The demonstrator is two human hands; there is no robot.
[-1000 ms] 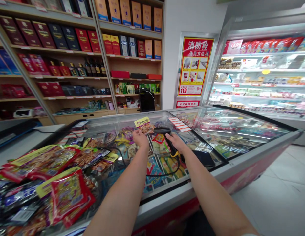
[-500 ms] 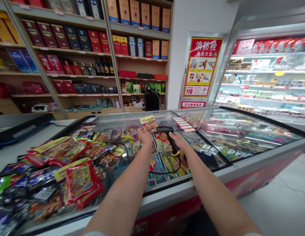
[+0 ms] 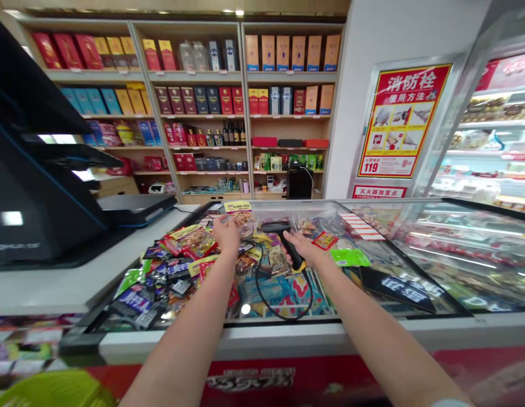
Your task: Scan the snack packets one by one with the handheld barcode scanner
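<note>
Over the freezer's glass top (image 3: 287,337), I've got one snack pkt (image 3: 240,215) up in my L hand (image 3: 227,232), fingertips pinched on its near L edge, yellow header uppermost. My R hand (image 3: 302,249) is wrapped round the grip of a black handheld scanner (image 3: 276,226), its head aimed L at the pkt: just beside it, w/ a small gap btwn as far as I can see. Can't tell exactly where my R index finger sits, or whether a read's gone thru; no beam visible from here. Scanner cable (image 3: 287,319) hangs in a loop below, nr the front edge of the glass.

Progress, as I judge it: partway, w/ this pkt in hand and not put down yet. Big heap of pkts (image 3: 169,271) lies on the glass to my L, mostly black, red & yellow-topped ones, overlapping, so no count poss. None of those is in my hands. On the R, well apart from the heap, are a green pkt (image 3: 350,258) and a small red pkt (image 3: 325,241), just past my R hand. Might be ones already dealt w/, but nothing visible proves it. Dark sign (image 3: 395,288) lies flat R of those. Far L, a black till machine (image 3: 46,186) stands on the white counter (image 3: 42,288); its screen face isn't readable.
</note>
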